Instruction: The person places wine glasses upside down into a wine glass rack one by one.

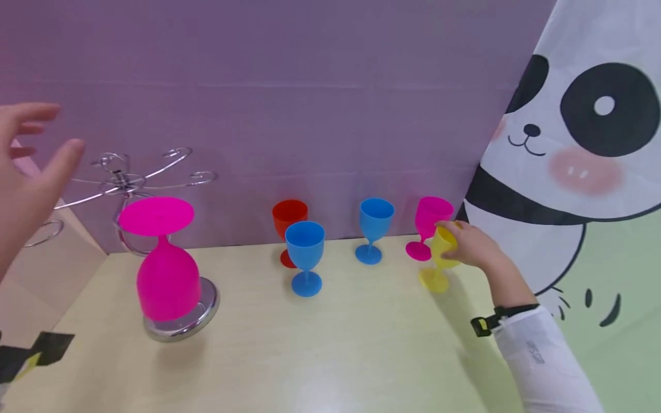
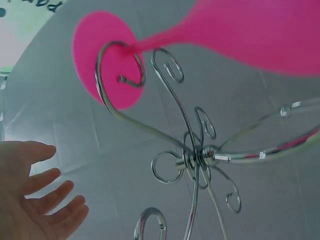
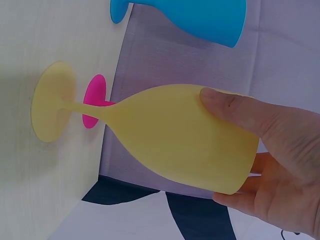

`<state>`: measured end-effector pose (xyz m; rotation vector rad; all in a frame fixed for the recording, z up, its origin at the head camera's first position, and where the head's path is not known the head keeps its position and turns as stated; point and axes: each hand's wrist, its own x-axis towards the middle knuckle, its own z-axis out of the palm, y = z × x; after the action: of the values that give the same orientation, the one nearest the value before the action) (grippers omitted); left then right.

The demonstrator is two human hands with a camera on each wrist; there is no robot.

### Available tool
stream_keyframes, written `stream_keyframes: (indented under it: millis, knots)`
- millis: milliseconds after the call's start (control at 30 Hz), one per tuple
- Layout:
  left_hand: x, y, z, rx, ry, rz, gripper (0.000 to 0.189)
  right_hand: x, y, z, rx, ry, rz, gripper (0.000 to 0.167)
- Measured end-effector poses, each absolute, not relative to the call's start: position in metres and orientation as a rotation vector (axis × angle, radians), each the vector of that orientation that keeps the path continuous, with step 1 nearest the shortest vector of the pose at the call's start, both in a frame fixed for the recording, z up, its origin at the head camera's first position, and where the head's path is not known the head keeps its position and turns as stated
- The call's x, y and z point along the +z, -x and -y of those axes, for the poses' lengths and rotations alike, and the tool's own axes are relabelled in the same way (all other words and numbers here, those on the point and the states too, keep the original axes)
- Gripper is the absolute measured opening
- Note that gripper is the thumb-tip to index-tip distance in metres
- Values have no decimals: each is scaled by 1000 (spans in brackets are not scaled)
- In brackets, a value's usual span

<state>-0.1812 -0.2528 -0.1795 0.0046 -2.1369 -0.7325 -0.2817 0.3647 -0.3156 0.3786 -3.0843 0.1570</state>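
Right hand [image 1: 474, 245] gripping one yellow goblet [image 3: 172, 132]; two blue [image 1: 304, 246], two pink [image 1: 167, 287], one red [image 1: 287, 217]

Near the right end of the table's [image 1: 335, 344] back edge, the right hand [image 1: 474, 244] is gripping a yellow cup [image 1: 440, 244]. A pink cup [image 1: 427, 213], two blue cups [image 1: 304, 245] and a red cup [image 1: 282, 215] are standing along that edge. Toward the left edge, an upside-down pink cup [image 1: 167, 287] is hanging from a rack [image 1: 123, 182], the left hand [image 1: 23, 180] hovering nearby.

The left hand [image 1: 19, 186] is raised, fingers [image 2: 54, 195] apart, while the outstretched right hand [image 1: 474, 244] grips.
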Motion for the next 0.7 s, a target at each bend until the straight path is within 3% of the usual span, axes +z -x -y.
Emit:
stream_keyframes:
  millis: [333, 700]
  knots:
    - [-131, 220, 260, -448, -17, 2577, 59, -319, 280, -368, 166, -380, 3082, 70]
    - [-125, 254, 286, -67, -55, 2938, 77, -317, 280, -367, 163, -381, 3088, 71]
